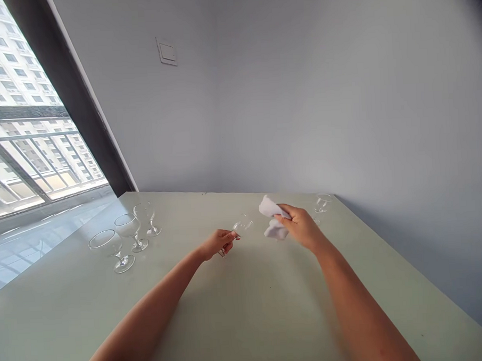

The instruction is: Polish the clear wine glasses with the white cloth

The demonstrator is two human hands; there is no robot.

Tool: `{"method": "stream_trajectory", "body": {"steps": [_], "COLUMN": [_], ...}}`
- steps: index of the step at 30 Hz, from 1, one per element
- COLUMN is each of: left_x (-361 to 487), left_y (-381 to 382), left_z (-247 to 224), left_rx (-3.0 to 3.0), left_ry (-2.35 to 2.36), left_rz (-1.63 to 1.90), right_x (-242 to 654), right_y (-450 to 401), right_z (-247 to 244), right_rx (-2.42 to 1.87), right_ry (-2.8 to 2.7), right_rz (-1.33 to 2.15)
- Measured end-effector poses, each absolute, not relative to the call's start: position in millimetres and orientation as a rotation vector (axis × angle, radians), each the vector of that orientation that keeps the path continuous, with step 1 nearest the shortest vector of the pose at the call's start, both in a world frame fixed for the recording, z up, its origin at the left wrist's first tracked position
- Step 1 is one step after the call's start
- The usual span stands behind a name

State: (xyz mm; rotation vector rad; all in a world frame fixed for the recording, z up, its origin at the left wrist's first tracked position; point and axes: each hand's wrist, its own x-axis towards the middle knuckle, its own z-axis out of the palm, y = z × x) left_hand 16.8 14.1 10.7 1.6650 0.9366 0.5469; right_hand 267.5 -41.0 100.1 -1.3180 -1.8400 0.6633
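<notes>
My left hand [220,243] is closed round the stem of a clear wine glass [242,223]. The glass is tilted, with its bowl pointing up and to the right and its foot partly hidden below my fingers. To the right, my right hand [301,224] pinches a crumpled white cloth [275,229] between thumb and fingers. The cloth hangs a little apart from the bowl's rim. Behind my right hand, another stemmed glass [322,202] stands near the table's far right corner, its lower part partly covered by the hand.
Three clear stemmed glasses stand upright in a slanting row on the left: a near one [118,255], a middle one [133,233] and a far one [150,219]. The pale green table [239,319] meets grey walls [301,92] behind. A window [26,115] is at left.
</notes>
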Motion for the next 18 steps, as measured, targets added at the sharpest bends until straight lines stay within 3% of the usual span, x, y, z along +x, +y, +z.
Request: {"method": "stream_trajectory", "body": {"steps": [5,9,13,18], "left_x": [28.3,33.9,38.2,45.8], "left_y": [7.3,-4.5,-12.5,-15.4], "left_z": [7.0,9.5,9.4,3.6], "left_rx": [1.983,2.171,2.599,2.555], "left_ry": [1.259,1.327,1.257,1.398], "left_rz": [0.540,0.593,0.712,0.769], "right_x": [215.3,200.4,216.6,219.8], "right_y": [-45.7,-39.3,-26.5,-12.2], "right_z": [73.7,53.1,49.9,35.1], "right_rx": [-0.981,-1.136,-1.317,-1.267], "right_ry": [-2.376,-2.344,-2.076,-1.457], "right_rz": [0.373,0.122,0.425,0.910]}}
